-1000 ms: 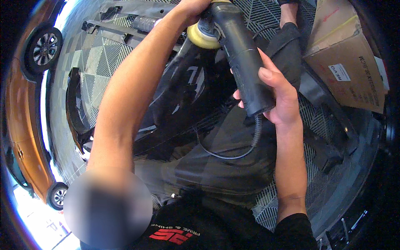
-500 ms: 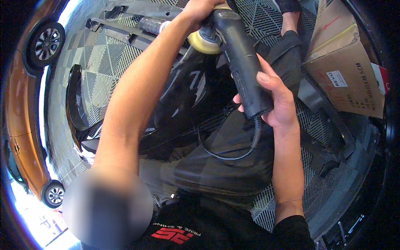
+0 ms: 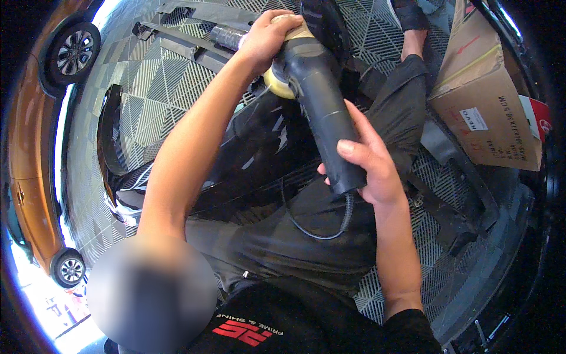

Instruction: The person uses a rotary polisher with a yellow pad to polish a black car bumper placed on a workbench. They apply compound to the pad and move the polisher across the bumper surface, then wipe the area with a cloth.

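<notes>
Head camera view shows the work apparently under way rather than finished: a black corded polisher (image 3: 324,118) is up in both hands above the person's lap, not set down. The left hand (image 3: 268,38) grasps the polisher's tan-wrapped head end, and the right hand (image 3: 377,171) grips the rear of its barrel, thumb on top and fingers curled beneath. The yellow foam pad (image 3: 276,87) is fitted, so that part of the preparation is done; it shows at the left of the polisher's head. A glossy black car panel (image 3: 250,138) lies below and to the left of the polisher, but whether the pad touches it is hidden. Its visible surface looks shiny with bright reflections, yet how much has been gone over, and how much is left, cannot be told. The power cord (image 3: 327,238) loops down from the polisher's rear end; where it leads, and whether the pad is spinning, do not show clearly. Left of the polisher's head lie a dark cylindrical container (image 3: 224,36) and long black trim strips (image 3: 180,44); well to its right stands a cardboard box (image 3: 489,118).
</notes>
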The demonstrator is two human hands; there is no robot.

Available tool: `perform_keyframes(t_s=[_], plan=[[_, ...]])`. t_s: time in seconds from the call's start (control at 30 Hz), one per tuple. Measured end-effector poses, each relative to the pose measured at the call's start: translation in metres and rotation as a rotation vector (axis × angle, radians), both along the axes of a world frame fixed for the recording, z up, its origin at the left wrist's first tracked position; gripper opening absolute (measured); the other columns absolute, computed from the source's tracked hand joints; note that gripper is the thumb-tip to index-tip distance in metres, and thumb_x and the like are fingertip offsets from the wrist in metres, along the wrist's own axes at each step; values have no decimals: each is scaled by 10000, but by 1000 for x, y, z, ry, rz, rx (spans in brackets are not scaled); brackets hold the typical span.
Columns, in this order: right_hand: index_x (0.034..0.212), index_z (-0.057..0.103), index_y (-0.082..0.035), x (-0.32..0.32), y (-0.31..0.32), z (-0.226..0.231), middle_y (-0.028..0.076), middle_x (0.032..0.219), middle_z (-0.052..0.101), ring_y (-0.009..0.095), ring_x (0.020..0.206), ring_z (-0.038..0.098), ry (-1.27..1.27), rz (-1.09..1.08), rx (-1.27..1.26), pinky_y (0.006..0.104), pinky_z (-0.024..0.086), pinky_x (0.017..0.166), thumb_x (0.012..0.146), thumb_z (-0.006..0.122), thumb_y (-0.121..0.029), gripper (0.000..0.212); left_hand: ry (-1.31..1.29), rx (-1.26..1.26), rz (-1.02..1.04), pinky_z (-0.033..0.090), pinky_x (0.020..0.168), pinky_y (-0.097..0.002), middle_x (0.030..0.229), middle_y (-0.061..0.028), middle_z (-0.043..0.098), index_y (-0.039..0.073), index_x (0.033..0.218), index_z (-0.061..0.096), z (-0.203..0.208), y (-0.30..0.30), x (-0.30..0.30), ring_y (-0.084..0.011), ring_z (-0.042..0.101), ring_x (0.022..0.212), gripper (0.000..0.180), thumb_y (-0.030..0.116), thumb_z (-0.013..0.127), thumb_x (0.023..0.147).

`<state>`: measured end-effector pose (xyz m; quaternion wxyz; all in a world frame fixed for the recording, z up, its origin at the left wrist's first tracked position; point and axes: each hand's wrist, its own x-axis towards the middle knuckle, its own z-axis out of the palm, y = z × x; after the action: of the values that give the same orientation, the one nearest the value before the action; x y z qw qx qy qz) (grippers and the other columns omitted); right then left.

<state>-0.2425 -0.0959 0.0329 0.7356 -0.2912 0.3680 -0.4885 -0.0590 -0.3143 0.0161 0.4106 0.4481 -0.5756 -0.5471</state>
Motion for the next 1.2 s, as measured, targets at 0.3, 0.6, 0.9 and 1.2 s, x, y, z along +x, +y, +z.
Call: perform_keyframes(t_s=[0.3,0.6,0.9,1.2], plan=[[1550,217,68,29,28,-3,177,1344,518,230,1187,546,62,88,-55,352,424,1044,839,786,-229,958,34,40,137,521,892,-301,1120,-127,659,-32,1303,558,6,44,53,-169,633,993,499,298,681,949],[1551,228,68,45,50,-8,235,1454,462,288,1367,447,184,140,-140,382,323,1154,837,801,-300,986,46,45,181,582,879,-389,1123,-226,673,-23,1365,435,20,86,77,-281,704,996,447,222,553,1010],[1547,240,73,25,50,-11,224,1455,469,265,1337,474,149,21,-41,360,351,1133,838,799,-290,973,-47,-37,63,508,918,-307,1146,-121,657,-16,1297,574,5,48,34,-165,621,1037,455,273,669,958],[1539,307,-66,-10,27,-27,111,1061,603,210,750,677,72,-226,94,340,589,613,861,722,-182,802,-156,-58,-152,547,858,-342,1066,-158,704,-38,1221,647,-17,-15,-90,-223,676,944,534,302,783,833]])
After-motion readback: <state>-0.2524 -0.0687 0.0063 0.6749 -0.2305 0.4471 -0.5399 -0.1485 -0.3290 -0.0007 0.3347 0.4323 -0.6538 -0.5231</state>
